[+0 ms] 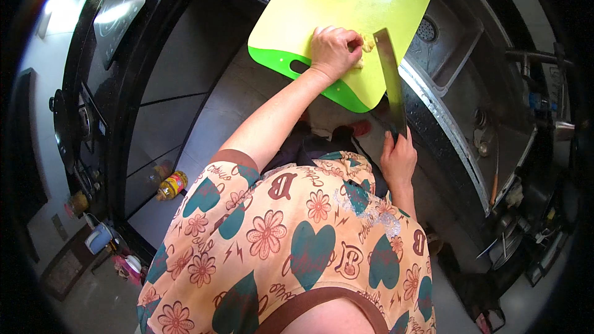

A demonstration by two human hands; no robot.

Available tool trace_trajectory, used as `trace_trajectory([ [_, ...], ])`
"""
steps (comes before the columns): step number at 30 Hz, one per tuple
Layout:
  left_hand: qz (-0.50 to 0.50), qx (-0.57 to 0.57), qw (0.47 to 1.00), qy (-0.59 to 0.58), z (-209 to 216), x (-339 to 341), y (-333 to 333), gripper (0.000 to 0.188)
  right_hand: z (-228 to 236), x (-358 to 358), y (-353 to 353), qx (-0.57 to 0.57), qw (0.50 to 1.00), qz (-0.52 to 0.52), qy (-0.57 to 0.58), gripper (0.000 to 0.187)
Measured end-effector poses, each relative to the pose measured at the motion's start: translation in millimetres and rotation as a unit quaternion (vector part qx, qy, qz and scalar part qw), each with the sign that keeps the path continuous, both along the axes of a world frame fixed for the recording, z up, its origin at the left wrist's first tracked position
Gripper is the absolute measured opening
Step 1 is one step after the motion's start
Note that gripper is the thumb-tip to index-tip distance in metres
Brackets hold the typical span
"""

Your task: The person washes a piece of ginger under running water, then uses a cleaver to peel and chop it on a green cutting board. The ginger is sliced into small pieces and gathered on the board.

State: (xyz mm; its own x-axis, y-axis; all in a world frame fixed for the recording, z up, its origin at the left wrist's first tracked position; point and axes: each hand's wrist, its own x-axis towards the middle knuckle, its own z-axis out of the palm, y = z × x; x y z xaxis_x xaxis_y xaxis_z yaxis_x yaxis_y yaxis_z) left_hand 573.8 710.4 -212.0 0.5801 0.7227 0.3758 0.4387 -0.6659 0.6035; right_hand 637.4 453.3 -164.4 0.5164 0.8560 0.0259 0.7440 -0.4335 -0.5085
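Observation:
A yellow-green cutting board with a bright green handle edge lies in front of me. My left hand rests on it, fingers curled and pressed together over small pale yellow food pieces; they look like garlic or ginger, but I cannot tell which. The hand mostly hides what it pinches. My right hand is closed round the handle of a long, broad-bladed kitchen knife. Its blade slants over the board's right side, the tip just right of the food pieces and apart from my left fingers.
To the right of the board is a metal sink with a round drain. A dark induction cooktop sits on the counter at the far left. On the lower left stands a yellow bottle. Pans and utensils crowd the right side.

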Motion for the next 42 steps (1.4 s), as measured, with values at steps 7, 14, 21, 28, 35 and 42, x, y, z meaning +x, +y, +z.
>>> trace_trajectory([
  [7,0.027,-0.009,1.0,-0.01,1,5,2,0.021,2,-4,5,-0.041,0.999,-0.023,-0.007,0.031],
  [14,0.018,-0.022,1.0,-0.002,3,3,1,0.022,3,-2,10,-0.008,0.999,-0.028,0.025,0.033],
  [21,0.013,-0.032,0.999,-0.006,7,-1,-1,0.022,3,-1,4,0.004,0.999,-0.013,0.031,0.032],
  [28,0.013,-0.015,0.999,-0.03,2,1,1,0.022,5,1,6,0.004,0.999,-0.007,0.032,0.032],
  [35,-0.032,-0.063,0.997,-0.036,15,-10,2,0.027,4,4,8,0.029,0.997,-0.056,0.047,0.031],
  [42,0.051,-0.04,0.998,0.011,21,-32,9,0.03,15,16,10,0.083,0.981,-0.136,0.107,0.026],
])
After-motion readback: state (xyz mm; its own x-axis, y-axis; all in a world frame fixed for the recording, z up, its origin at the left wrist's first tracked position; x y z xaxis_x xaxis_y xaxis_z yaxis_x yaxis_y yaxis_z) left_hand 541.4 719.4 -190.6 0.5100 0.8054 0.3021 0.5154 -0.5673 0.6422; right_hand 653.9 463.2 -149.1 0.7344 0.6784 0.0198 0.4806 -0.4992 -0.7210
